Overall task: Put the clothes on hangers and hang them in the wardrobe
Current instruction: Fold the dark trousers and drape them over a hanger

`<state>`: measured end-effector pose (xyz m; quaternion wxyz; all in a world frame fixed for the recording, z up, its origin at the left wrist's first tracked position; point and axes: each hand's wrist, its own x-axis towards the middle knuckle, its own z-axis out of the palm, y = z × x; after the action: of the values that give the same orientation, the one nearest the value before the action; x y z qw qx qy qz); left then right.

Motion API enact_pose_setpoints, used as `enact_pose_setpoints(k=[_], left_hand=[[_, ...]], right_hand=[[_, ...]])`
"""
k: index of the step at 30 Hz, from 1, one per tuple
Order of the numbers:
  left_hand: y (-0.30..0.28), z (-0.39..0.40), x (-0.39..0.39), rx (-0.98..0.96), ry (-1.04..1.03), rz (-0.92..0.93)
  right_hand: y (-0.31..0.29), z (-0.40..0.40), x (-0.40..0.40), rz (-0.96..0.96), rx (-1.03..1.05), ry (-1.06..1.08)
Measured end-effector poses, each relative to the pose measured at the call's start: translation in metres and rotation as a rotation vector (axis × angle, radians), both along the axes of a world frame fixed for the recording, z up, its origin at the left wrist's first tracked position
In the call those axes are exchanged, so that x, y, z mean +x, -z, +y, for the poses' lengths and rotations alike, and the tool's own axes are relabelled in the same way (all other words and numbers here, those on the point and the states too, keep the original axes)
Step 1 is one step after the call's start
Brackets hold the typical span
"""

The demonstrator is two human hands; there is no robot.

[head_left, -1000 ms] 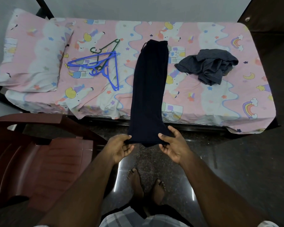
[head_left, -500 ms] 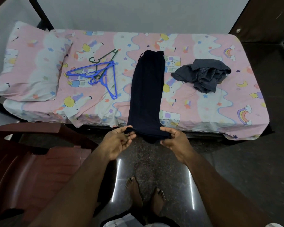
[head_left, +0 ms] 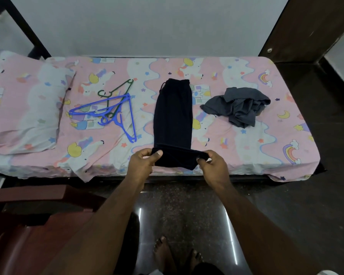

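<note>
Far left, a dark red-brown plastic chair [head_left: 24, 235] stands on the dark polished floor [head_left: 187, 211], near the bed's front edge. On the bed's left end lies a pillow in the same pink cartoon-print cover [head_left: 26, 114]. The bed with pink unicorn-and-rainbow sheet [head_left: 266, 155] runs across the whole view, against a pale wall [head_left: 147, 26].

Right of the pillow, hangers in a loose pile – thin blue plastic hangers [head_left: 115, 114] lie across a dark green plastic hanger [head_left: 119, 89], touching it. How many blue ones, cannot tell for sure.

Centre: long dark navy trousers [head_left: 173, 116] lie flat lengthwise on the sheet, waistband toward the wall, the near end lifted and folded back over the bed's front edge. Left hand [head_left: 142, 161] – grip clamped on the left corner of that folded end, thumb on top, fingers curled under. Right hand [head_left: 213, 163] – grip pinched on the right corner, cloth stretched between the two hands.

Right of the trousers, apart from them, a crumpled grey pinstriped garment [head_left: 240, 108] sits in a heap on the sheet. Far right, a dark brown wooden panel [head_left: 306, 26] stands upright beside the bed's end. Bottom centre, bare feet [head_left: 167, 255] on the floor.
</note>
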<state>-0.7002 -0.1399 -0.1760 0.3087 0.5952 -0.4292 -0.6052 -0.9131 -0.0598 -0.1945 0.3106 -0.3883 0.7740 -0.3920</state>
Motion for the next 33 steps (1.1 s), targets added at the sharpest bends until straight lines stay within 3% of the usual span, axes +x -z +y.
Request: enact_pose_setpoints(k=[5,9,13,20,29,33], left_hand=[[-0.013,-0.048,-0.015,-0.031,0.03,0.028],[-0.01,-0.093,-0.029,-0.016,0.029,0.059],[-0.008,-0.141,-0.051,0.016,0.019,0.073],[0.002,-0.234,-0.099,0.03,0.022,-0.013],[0.024,-0.359,-0.143,-0.034,0.076,-0.179],[0.043,-0.414,-0.159,-0.035,0.122,-0.208]], right_hand=[[-0.015,-0.043,-0.008,-0.112,-0.011,0.016],[-0.022,-0.087,-0.025,-0.435,-0.049,0.041],[-0.005,-0.135,-0.051,-0.307,0.019,-0.165],[0.002,-0.231,-0.092,0.05,0.068,-0.111],[0.018,-0.352,-0.143,-0.23,0.032,-0.024],[0.035,-0.401,-0.162,-0.143,0.042,-0.02]])
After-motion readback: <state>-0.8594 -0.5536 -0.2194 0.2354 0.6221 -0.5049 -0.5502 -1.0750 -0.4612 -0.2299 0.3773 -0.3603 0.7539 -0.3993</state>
